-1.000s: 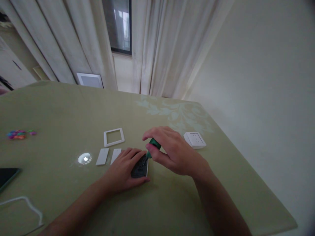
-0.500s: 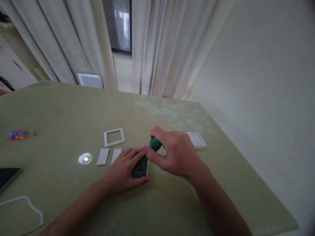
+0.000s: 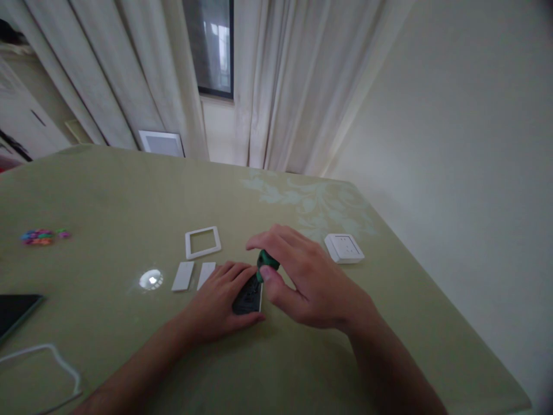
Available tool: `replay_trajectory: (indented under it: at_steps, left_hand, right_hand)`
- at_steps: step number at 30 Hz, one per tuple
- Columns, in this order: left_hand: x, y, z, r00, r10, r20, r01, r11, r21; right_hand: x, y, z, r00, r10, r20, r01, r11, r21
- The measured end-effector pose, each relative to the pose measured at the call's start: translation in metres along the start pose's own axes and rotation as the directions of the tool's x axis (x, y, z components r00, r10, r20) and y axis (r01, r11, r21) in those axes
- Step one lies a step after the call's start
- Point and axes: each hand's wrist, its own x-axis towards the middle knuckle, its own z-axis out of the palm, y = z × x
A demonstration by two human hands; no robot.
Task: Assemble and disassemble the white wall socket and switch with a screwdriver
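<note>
A dark switch module with a white edge lies on the green table. My left hand lies flat over its left side, fingers stretched, pressing it down. My right hand pinches the green handle of a small screwdriver, whose tip points down onto the module. Just left of my left hand lie two white rocker plates and, behind them, a white square frame.
A white wall socket sits to the right of my hands. Further left are a bright light spot, several coloured small pieces, a dark phone and a white cable. Curtains and a wall stand behind the table.
My right hand has turned on the green screwdriver handle, fingers shifting from wrapped over it to a pinch, and dropped slightly. My left hand and the module stayed put.
</note>
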Motion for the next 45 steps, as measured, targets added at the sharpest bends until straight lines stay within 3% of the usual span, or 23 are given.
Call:
replay_trajectory:
  at_steps: [4, 8, 12, 16, 20, 24, 28, 33, 37, 41, 45]
  left_hand:
    - [0.0, 0.0, 0.0, 1.0, -0.01, 0.008, 0.01, 1.0, 0.004]
    - [0.0, -0.002, 0.0, 0.999, -0.015, 0.029, 0.015, 1.0, -0.013]
    - [-0.001, -0.002, 0.0, 1.0, -0.007, 0.027, 0.007, 1.0, -0.001]
    - [-0.001, -0.002, 0.0, 0.999, -0.011, 0.042, 0.011, 1.0, -0.003]
    - [0.0, -0.001, -0.001, 0.999, -0.012, 0.053, 0.012, 1.0, 0.009]
    - [-0.001, -0.002, -0.001, 0.998, -0.023, 0.062, 0.023, 1.0, 0.0]
    - [0.0, -0.002, -0.001, 0.999, -0.015, 0.048, 0.015, 1.0, 0.012]
    - [0.0, 0.0, -0.001, 0.997, -0.036, 0.067, 0.036, 0.999, 0.002]
    - [-0.001, 0.0, -0.001, 0.997, -0.049, 0.064, 0.048, 0.999, 0.018]
    - [-0.001, 0.0, -0.002, 0.993, -0.063, 0.098, 0.063, 0.998, 0.005]
    - [0.0, 0.0, -0.003, 0.993, -0.058, 0.098, 0.058, 0.998, 0.009]
  right_hand:
    - [0.001, 0.001, 0.001, 0.983, 0.155, -0.098, -0.165, 0.981, -0.099]
    - [0.001, 0.002, 0.001, 0.997, 0.057, -0.045, -0.059, 0.998, -0.032]
    - [0.001, 0.002, -0.001, 0.981, 0.159, -0.111, -0.176, 0.971, -0.164]
    - [-0.001, 0.002, -0.005, 0.999, 0.027, -0.03, -0.029, 0.997, -0.073]
    - [-0.002, 0.003, -0.006, 0.978, 0.159, -0.133, -0.183, 0.962, -0.201]
    - [-0.002, 0.004, -0.006, 0.998, 0.047, -0.042, -0.049, 0.997, -0.059]
    - [-0.002, 0.005, -0.006, 0.964, 0.226, -0.142, -0.251, 0.949, -0.19]
    - [-0.002, 0.002, -0.009, 0.996, 0.086, -0.016, -0.087, 0.993, -0.074]
    - [-0.002, 0.003, -0.01, 0.954, 0.285, -0.088, -0.298, 0.93, -0.216]
    - [-0.003, 0.006, -0.011, 0.992, 0.124, 0.008, -0.123, 0.99, -0.072]
    - [-0.003, 0.006, -0.012, 0.951, 0.297, -0.088, -0.31, 0.923, -0.228]
